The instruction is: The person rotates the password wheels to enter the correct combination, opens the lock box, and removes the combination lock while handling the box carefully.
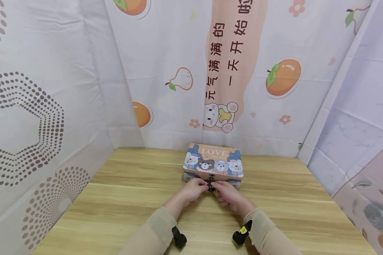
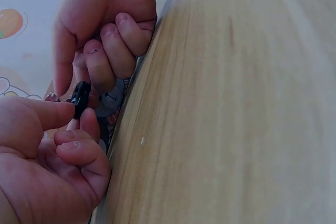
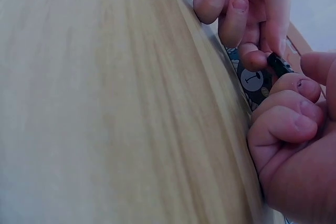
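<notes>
A rectangular tin box [image 1: 214, 161] with cartoon bears and the word LOVE on its lid stands closed at the back middle of the table. At its front clasp [image 1: 212, 176] hangs a small black padlock [image 1: 211, 186]. My left hand [image 1: 193, 190] pinches the padlock [image 2: 80, 99] from the left between thumb and fingertips. From the right, my right hand [image 1: 230, 195] holds it with thumb and curled index finger, its other fingers folded in. In the right wrist view the fingers cover part of the padlock [image 3: 280, 64]. The fine markings on it are too small to read.
The wood-grain table [image 1: 131, 205] reaches out to both sides and in front of the box. Behind it hangs a printed curtain [image 1: 166, 117], with further curtains [image 1: 83, 88] at the left and right. A black wrist camera [image 1: 179, 238] sits on each sleeve.
</notes>
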{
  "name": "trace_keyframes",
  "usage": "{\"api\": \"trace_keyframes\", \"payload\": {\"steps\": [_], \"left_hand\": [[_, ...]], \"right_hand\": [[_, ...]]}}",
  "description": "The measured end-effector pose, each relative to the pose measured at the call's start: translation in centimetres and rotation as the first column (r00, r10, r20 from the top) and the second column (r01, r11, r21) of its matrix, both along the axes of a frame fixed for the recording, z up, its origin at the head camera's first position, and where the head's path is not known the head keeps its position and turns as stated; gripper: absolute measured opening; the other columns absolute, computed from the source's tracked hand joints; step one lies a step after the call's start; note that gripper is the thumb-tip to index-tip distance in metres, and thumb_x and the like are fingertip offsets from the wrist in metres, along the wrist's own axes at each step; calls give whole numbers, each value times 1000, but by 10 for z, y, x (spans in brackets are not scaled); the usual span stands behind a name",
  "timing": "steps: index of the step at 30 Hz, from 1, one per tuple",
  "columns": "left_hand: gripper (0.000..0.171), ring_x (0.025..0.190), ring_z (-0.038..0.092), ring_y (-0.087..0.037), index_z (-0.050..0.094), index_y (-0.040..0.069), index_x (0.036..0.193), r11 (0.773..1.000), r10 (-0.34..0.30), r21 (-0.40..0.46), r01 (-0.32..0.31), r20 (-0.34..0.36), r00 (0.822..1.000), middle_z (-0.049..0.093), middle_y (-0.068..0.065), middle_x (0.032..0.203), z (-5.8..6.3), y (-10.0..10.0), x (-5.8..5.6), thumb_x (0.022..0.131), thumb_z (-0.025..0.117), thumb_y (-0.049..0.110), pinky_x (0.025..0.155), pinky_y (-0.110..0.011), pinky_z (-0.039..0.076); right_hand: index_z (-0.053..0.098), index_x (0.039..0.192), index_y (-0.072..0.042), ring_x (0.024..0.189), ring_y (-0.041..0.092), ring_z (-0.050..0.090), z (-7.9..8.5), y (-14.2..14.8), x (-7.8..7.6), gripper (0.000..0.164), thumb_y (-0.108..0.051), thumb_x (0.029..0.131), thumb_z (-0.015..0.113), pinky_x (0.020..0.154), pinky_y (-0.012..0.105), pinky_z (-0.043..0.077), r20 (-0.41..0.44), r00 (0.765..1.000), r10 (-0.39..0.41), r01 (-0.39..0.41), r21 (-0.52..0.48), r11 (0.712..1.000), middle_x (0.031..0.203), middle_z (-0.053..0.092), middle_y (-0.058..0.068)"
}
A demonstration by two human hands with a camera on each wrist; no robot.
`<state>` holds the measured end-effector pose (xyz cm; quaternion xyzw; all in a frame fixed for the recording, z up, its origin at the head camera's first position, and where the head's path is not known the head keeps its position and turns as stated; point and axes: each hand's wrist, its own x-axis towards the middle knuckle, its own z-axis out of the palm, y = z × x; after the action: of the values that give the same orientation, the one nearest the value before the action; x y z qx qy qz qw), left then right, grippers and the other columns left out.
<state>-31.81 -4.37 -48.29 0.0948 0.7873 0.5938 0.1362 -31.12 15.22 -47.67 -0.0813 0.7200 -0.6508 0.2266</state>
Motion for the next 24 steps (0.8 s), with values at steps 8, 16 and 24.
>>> {"api": "trace_keyframes", "payload": {"steps": [8,16,24], "left_hand": [[13,54,43,-11,66,1,106,1000,-1,-1,1,-13,1000,66,-5,89,0,1,1,100,61,12,45,-24,37],[13,52,42,-11,66,2,107,1000,-13,21,13,6,1000,66,-5,90,-1,1,0,101,61,12,44,-24,36],[13,51,41,-11,66,1,105,999,-11,31,10,20,1000,66,-6,90,-1,0,-2,100,61,13,44,-23,34]], "right_hand": [[56,115,-1,48,8,24,1,-2,0,33,-33,106,50,43,21,20,25,999,-27,27,-7,1000,63,35,-4],[59,108,0,47,8,29,0,-3,1,27,-26,104,55,42,22,24,-28,999,-15,17,56,998,63,39,-3],[61,105,-2,48,9,30,-4,-3,-2,27,-28,105,54,43,22,26,-55,998,-16,22,100,995,65,42,-3]]}}
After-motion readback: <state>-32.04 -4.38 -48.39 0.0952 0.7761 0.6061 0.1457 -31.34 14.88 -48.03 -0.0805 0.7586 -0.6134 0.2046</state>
